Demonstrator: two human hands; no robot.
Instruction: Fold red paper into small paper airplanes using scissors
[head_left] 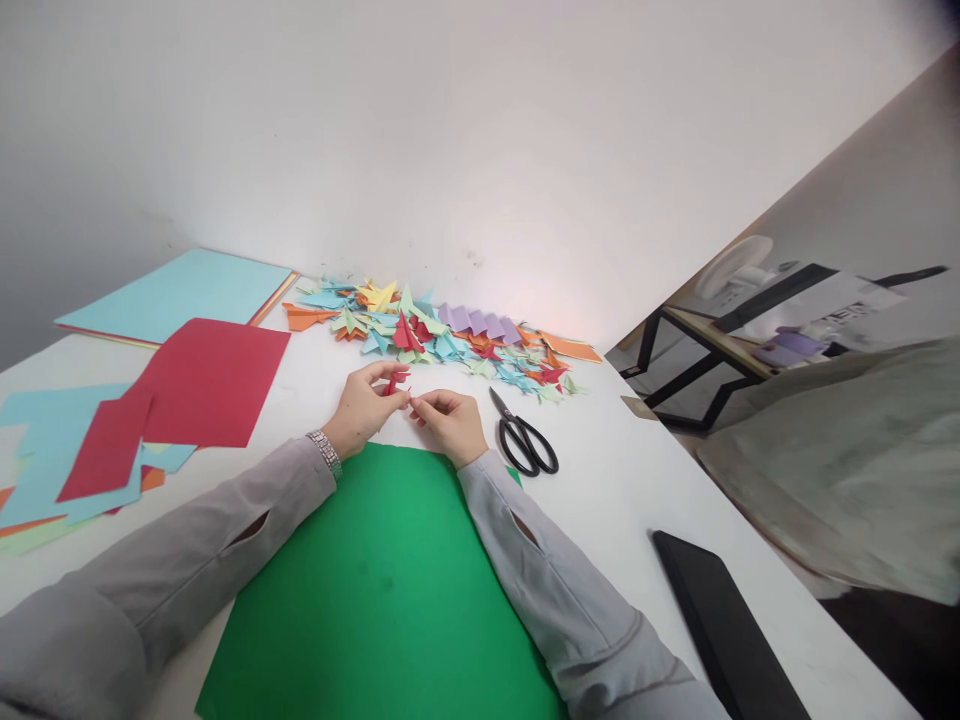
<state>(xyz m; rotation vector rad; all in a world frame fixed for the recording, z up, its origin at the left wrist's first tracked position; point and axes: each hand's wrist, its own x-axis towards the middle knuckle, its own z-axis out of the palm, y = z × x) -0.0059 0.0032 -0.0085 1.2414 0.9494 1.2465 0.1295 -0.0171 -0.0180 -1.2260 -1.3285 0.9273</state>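
Between my two hands is a small folded piece of red paper, partly hidden by the fingers. My left hand, with a metal watch band at its wrist, is closed on it. My right hand pinches at its right end with thumb and forefinger; the fingertips of both hands nearly touch. Both hands are above the far edge of a green sheet. Black-handled scissors lie just right of my right hand. Beyond the hands is a heap of folded paper pieces in several colours.
At the left lie a red sheet, a smaller red piece and light-blue offcuts. A stack of coloured sheets is against the wall. A black flat device lies near the table's right edge. Beyond stands a black-framed table.
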